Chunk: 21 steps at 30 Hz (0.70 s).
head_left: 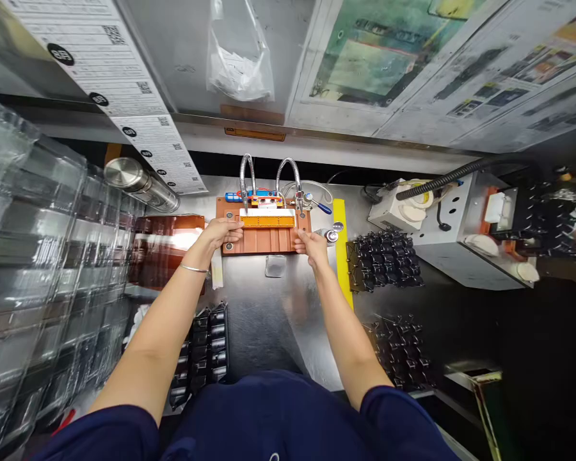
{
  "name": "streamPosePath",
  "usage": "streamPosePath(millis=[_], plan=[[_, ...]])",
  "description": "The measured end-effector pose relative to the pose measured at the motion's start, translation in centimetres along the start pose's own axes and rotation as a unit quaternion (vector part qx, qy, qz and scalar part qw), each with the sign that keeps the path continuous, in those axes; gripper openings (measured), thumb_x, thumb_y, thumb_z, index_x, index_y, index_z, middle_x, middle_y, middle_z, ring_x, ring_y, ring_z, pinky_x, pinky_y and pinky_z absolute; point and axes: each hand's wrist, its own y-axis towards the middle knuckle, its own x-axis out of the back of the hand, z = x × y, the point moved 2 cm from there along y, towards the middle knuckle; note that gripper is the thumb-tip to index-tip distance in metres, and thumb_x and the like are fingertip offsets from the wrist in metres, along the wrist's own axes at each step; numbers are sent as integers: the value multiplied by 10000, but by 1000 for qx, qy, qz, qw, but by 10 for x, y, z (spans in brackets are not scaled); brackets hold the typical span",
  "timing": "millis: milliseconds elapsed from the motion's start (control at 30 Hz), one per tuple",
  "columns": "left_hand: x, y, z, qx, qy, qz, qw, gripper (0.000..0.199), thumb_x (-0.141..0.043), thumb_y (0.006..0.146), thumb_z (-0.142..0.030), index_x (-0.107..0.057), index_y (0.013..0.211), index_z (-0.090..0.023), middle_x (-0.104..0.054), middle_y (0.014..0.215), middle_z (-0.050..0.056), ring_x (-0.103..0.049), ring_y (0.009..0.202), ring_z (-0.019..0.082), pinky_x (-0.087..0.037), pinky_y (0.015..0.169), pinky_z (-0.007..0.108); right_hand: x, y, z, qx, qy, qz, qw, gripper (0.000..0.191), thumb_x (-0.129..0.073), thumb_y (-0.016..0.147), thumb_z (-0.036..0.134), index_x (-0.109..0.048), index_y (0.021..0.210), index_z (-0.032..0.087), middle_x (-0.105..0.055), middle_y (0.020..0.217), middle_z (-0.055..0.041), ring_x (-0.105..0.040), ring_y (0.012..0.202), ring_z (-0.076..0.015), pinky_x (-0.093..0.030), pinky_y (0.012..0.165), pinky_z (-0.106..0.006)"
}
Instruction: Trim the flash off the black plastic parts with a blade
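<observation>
A long orange strip with rows of small marks (267, 221) lies level across the brown fixture block (264, 242), along the front of a white bar. My left hand (221, 232) is closed, thumb and fingers pinching at the strip's left end. At the right end, my right hand (312, 246) has its fingers curled and pressed together on the strip's corner. Its fingertips partly hide that corner. Two bendable metal hoses (288, 168) arch down to the fixture from behind. A blue-handled tool (319, 206) lies at the back right of the block.
Black racks stand at right (386, 259) and front left (204, 352). A steel flask (141, 184) and stacked clear trays (43, 275) line the left. Yellow tape (343, 256) runs beside my right forearm. A small silver square (275, 266) lies before the fixture; a grey machine (454, 237) stands right.
</observation>
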Motion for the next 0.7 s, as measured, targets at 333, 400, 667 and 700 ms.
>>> streamPosePath(millis=[333, 400, 667, 700], plan=[[20, -25, 4, -65, 34, 62, 995, 113, -747, 731, -114, -634, 732, -101, -652, 614, 41, -603, 501, 97, -507, 490, 190, -106, -196, -174, 56, -371, 281, 883, 747, -833, 520, 414, -570, 1168, 155, -651, 1126, -110, -630, 1014, -308, -512, 882, -443], [30, -40, 12, -101, 54, 37, 993, 126, -730, 750, -164, -622, 710, -111, -583, 531, -4, -494, 403, 66, -423, 408, 172, -98, -186, -167, 73, -372, 267, 886, 380, -723, 671, 301, -638, 1010, 151, -706, 900, -51, -671, 820, -238, -544, 750, -354], [28, -88, 50, -398, 168, -161, 887, 177, -538, 877, -292, -666, 913, -175, -681, 966, 74, -609, 946, 200, -504, 861, 364, -35, -93, -22, 384, -470, 62, 792, 459, -545, 815, 180, -551, 1274, 160, -601, 1284, -134, -535, 1187, -276, -408, 1016, -422], [18, -89, 54, -474, 222, -169, 835, 194, -522, 891, -293, -673, 941, -183, -685, 1030, 84, -595, 1023, 216, -476, 932, 400, -37, -84, -14, 427, -498, 47, 753, 450, -526, 822, 150, -556, 1271, 146, -585, 1309, -144, -511, 1218, -280, -380, 1041, -441]])
